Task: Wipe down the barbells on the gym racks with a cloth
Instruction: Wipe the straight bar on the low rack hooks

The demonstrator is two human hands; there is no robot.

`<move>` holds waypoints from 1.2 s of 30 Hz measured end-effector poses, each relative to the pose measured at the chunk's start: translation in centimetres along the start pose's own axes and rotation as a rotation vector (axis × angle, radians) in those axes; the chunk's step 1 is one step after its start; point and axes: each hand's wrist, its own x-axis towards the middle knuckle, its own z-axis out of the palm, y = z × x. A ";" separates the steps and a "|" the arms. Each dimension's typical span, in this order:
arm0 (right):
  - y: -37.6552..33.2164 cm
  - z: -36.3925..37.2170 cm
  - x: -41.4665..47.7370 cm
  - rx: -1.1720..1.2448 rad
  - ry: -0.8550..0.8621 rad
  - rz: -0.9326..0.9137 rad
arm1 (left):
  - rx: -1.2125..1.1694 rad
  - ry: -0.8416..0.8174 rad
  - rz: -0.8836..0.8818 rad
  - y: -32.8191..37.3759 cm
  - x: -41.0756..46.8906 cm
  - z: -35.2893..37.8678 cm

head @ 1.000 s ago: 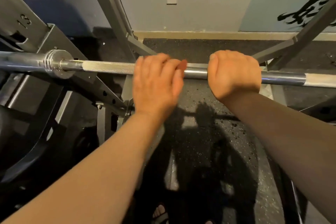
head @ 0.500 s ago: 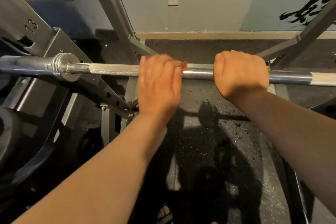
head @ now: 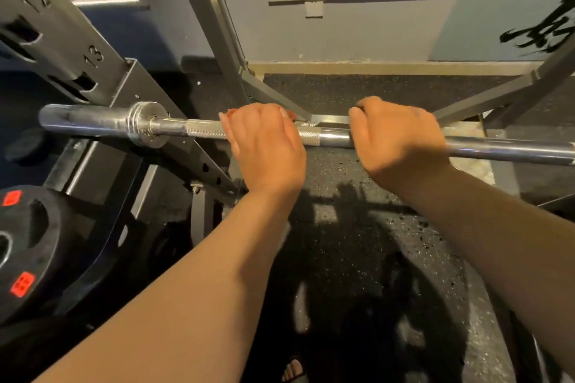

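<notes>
Barbell [head: 334, 137]: likely heavy, rigid, slick; best taken at knurling [head: 205, 129], 9 o'clock. Wrapped by right grip [head: 399, 141], hooked by left grip [head: 267, 149].

rack upright [head: 63, 36]: numerals 12, 13 | wall calligraphy [head: 541, 31]: illegible | red plate stickers [head: 21, 284]: illegible

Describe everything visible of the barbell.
The barbell is a shiny metal bar lying nearly level across the view. Its left sleeve carries no plates and meets a ridged collar; the shaft alternates knurled and smooth bands. The left hand hooks its fingers over a knurled part, the right hand grips a smooth part. Its right end runs out of frame.
</notes>
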 end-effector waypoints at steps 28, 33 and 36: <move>-2.2 0.4 2.6 0.060 -0.275 0.184 | -0.121 -0.155 0.456 -1.1 -1.7 0.1; 3.3 -1.7 -1.3 -0.070 -0.117 0.127 | -0.185 -0.150 0.376 0.0 -2.0 -0.6; 4.8 -1.7 -1.3 -0.029 -0.119 0.149 | -0.210 -0.073 0.256 1.2 -2.3 0.2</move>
